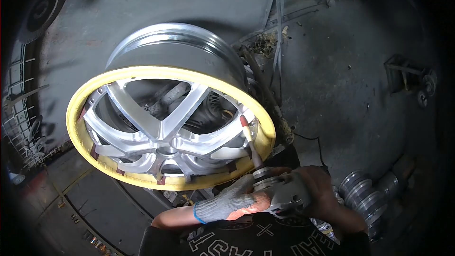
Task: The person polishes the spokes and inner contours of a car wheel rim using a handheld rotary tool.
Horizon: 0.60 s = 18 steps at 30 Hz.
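Observation:
A large silver spoked wheel (pixel 163 128), its outer rim wrapped in yellow tape, lies tilted in front of me. My left hand (pixel 234 199), in a grey and orange glove, is wrapped round the neck of a power tool (pixel 284 194). The tool's shaft ends in a slim tip, white with a red end, which is at the wheel's right side, by a spoke near the yellow rim. My right hand (pixel 315 185) is closed on the tool's body, its fingers partly in shadow.
Several metal rims (pixel 362 196) stand at the lower right. A small metal frame (pixel 407 76) is on the floor at the right. Grey straps (pixel 278 28) hang behind the wheel, and a wire rack (pixel 19 109) stands at the left.

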### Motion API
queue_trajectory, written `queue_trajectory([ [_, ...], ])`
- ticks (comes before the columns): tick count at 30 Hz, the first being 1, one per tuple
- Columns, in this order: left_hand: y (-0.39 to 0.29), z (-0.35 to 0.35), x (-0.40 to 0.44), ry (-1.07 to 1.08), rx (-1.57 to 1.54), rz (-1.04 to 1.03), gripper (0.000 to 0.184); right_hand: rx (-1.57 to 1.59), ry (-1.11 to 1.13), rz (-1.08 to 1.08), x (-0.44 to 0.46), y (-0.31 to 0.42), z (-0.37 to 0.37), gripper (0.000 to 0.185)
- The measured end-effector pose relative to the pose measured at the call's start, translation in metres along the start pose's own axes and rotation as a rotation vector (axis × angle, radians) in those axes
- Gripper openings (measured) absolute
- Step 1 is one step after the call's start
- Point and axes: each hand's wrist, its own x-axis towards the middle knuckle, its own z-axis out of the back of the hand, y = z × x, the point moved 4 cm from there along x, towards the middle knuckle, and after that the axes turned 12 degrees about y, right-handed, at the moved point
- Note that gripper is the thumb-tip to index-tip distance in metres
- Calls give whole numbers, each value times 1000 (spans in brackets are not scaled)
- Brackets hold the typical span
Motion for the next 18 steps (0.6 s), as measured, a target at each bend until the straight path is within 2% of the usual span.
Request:
queue_trajectory([
  [1,-1,-2,-4,6,-50,-18,95,13,44,14,3,3,1,88],
  [5,8,16,-19,-15,29,48,91,42,119,55,7,8,-2,87],
  [7,14,29,-23,-103,354,157,86,40,95,71,7,7,-4,87],
  [8,16,30,-26,-101,357,156,86,38,71,87,7,8,-4,86],
  [9,-1,6,-19,25,273,11,79,36,70,88,8,9,-4,86],
  [11,-14,-10,-12,150,187,-140,72,16,15,58,9,10,1,84],
  [15,-8,-1,11,58,310,-153,70,-68,-33,32,3,2,1,81],
  [18,-6,4,9,-80,112,-92,51,-108,-62,-1,3,1,5,81],
])
